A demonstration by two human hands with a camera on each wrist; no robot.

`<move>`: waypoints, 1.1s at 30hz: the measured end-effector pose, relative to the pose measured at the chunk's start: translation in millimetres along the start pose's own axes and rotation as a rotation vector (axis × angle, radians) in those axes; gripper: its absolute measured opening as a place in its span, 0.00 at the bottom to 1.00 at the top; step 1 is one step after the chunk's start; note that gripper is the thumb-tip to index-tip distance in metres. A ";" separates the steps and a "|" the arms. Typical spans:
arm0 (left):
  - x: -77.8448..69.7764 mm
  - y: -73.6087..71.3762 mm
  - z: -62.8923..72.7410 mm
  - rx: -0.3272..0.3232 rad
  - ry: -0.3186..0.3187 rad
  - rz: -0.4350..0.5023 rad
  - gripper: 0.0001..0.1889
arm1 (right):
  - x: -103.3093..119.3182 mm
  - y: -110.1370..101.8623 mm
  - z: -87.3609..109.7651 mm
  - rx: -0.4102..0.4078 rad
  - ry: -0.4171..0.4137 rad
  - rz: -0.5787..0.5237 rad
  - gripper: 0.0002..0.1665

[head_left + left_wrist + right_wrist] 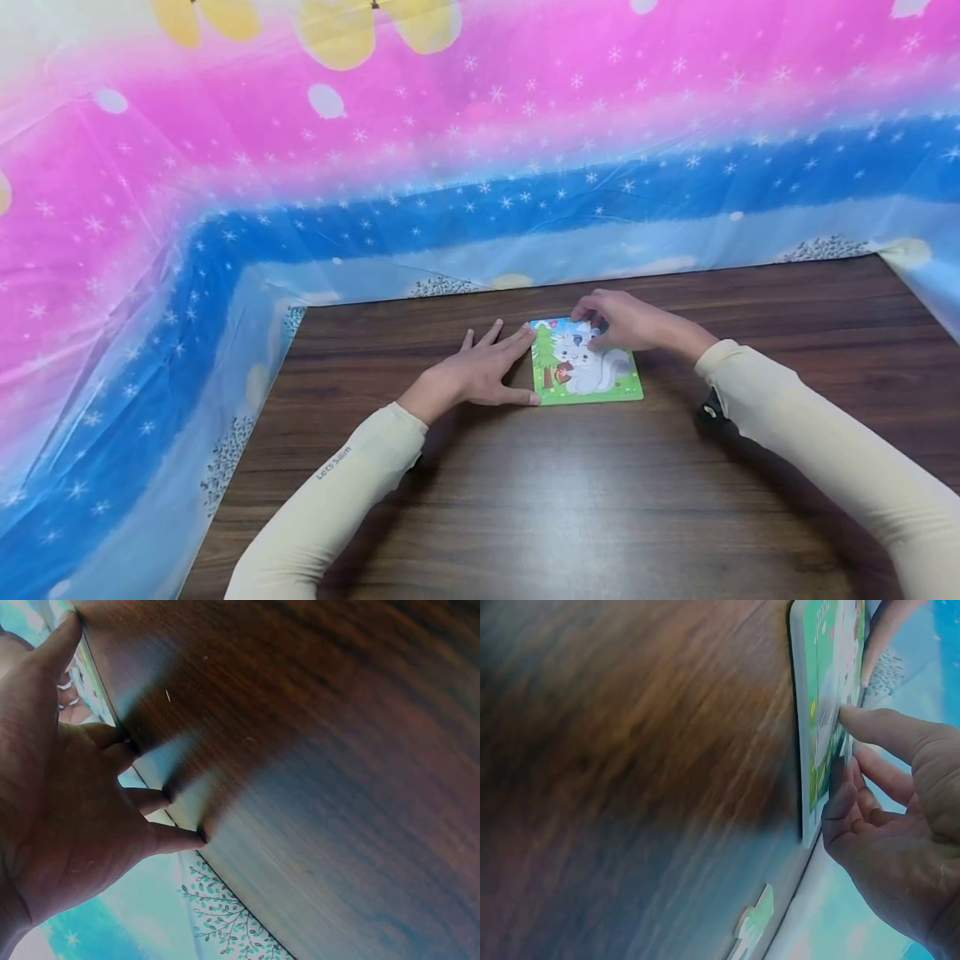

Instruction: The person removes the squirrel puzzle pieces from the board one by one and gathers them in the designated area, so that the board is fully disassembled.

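Note:
A small jigsaw puzzle board [551,393] with a white squirrel, a green tree and a green border lies flat on the table. My left hand [483,371] is spread along its left side, thumb at the near corner and index finger at the far one; the other fingertips rest on the wood in the left wrist view. Over the board's upper right part, my right hand [626,321] has thumb and fingers bent, pinching a puzzle piece [848,747] mostly hidden by the fingers. A dark gap shows in the picture beside the thumb.
A loose green-and-white puzzle piece [756,924] lies on the table past the board in the right wrist view. The dark wood table [525,500] ends at the back against a pink and blue patterned cloth [450,167], which also hangs along the left side.

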State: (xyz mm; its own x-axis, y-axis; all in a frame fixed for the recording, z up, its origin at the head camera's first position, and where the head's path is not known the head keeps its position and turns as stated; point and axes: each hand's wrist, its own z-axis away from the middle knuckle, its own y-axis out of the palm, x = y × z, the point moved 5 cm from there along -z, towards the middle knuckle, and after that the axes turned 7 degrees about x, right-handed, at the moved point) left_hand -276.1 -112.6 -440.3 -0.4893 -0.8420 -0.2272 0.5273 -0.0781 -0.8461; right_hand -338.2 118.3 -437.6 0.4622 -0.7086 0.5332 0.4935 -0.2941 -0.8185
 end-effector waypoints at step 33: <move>1.1 0.6 1.2 0.001 0.002 -0.013 0.55 | -123.4 -49.8 121.9 -0.182 0.089 0.175 0.27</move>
State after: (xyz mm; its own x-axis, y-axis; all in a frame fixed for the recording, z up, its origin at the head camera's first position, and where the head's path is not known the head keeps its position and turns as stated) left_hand -275.5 -114.2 -440.4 -0.4976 -0.8397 -0.2177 0.5216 -0.0891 -0.8485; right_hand -330.0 298.5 -436.6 0.4579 -0.8102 0.3660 0.2679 -0.2668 -0.9258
